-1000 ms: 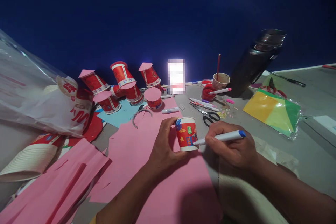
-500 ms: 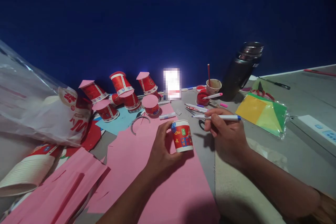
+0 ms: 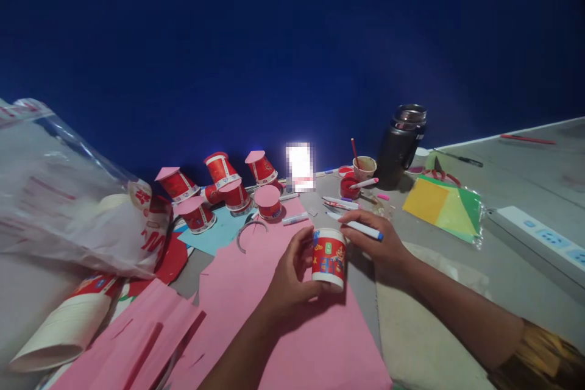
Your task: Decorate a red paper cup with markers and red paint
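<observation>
My left hand (image 3: 295, 271) grips a red printed paper cup (image 3: 328, 259) between thumb and fingers, holding it over a large pink paper sheet (image 3: 292, 341). The cup looks upside down, its narrower end up, and tilts slightly. Just right of it, my right hand (image 3: 377, 241) is closed on a white marker with a blue end (image 3: 363, 228). The marker's tip side points left, near the cup's upper rim; whether it touches anything I cannot tell. Behind the cup, another marker (image 3: 296, 219) lies on the pink sheet's edge.
Several red cups with pink paper tops (image 3: 267, 201) stand at the back left. A plastic bag (image 3: 82, 195) and stacked paper cups (image 3: 68, 329) are on the left. On the right are a black thermos (image 3: 397, 152), colored paper in plastic (image 3: 443, 204) and a power strip (image 3: 539, 237).
My right hand has come left toward the cup, and the marker now slants with its blue end lower. The cup sits slightly lower and farther right in view. The camera view has shifted.
</observation>
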The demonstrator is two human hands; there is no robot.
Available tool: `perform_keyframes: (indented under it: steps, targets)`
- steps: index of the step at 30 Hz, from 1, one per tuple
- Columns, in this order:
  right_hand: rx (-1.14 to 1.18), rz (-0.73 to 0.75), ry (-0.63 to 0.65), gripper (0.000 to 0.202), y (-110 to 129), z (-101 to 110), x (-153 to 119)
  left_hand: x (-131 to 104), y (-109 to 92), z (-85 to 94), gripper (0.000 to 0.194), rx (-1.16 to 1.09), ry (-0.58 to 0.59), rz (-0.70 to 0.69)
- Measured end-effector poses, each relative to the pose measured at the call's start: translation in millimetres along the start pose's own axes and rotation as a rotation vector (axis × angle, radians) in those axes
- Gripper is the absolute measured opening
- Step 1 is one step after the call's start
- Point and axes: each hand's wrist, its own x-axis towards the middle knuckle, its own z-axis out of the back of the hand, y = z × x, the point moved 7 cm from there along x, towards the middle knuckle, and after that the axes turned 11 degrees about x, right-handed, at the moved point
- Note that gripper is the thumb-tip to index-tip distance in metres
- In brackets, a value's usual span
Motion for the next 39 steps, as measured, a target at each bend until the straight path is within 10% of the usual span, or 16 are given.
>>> perform_keyframes:
  steps: [8,16,23,33,39]
  targets:
    - [-0.207,0.4,-0.152,0.008,34.7,4.6,-6.3,-3.0,28.5,12.8,0.069,-0.14,-0.268,0.223]
    - [-0.493,0.791,0.089,0.034,49.2,-27.4,-30.3,5.1,44.0,3.6,0.082,-0.124,-0.251,0.105]
    - [-0.399,0.774,0.406,0.048,42.5,-62.6,-45.7,-5.6,22.5,-10.8,0.071,-0.275,-0.239,0.158]
    - [-0.474,0.718,0.017,0.023,42.8,-16.2,-27.7,3.0,-3.4,18.1,0.094,0.079,-0.361,-0.143]
    - [-0.547,0.7,0.05,0.017,24.8,-5.9,-5.9,4.5,-11.9,22.6,0.095,0.152,-0.387,-0.171]
